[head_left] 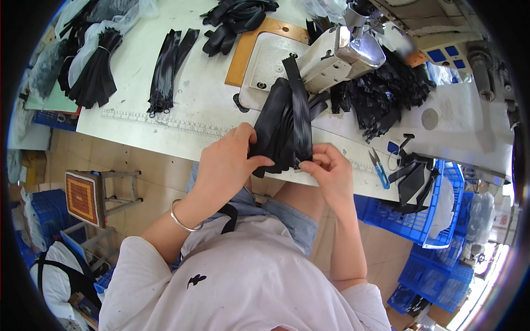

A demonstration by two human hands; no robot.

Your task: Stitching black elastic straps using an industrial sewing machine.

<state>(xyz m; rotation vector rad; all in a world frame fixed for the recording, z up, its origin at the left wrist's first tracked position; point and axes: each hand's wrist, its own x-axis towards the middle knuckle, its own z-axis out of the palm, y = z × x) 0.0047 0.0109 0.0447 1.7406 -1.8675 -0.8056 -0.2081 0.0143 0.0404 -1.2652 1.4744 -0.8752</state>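
Observation:
A bundle of black zippers (274, 118) stands fanned over the table's front edge, before the sewing machine. My left hand (227, 161) is closed round the bundle's lower left side, thumb in front and fingers behind. At the lower right corner, my right hand (333, 170) pinches the bottom end of one black zipper (301, 107) between thumb and fingers. That zipper lies along the bundle's right side, its top end reaching toward the machine's bed plate (270, 55). The sewing machine's head (350, 52) is just beyond. My fingertips partly hide the zipper ends.
On the white table (132, 129), more black zippers (165, 71) and a tied bunch (98, 71) lie left. A black heap (381, 88) sits right of the machine. Blue-handled thread snips (380, 168) rest at the right edge, beside a blue crate (441, 204). A stool (85, 198) stands left.

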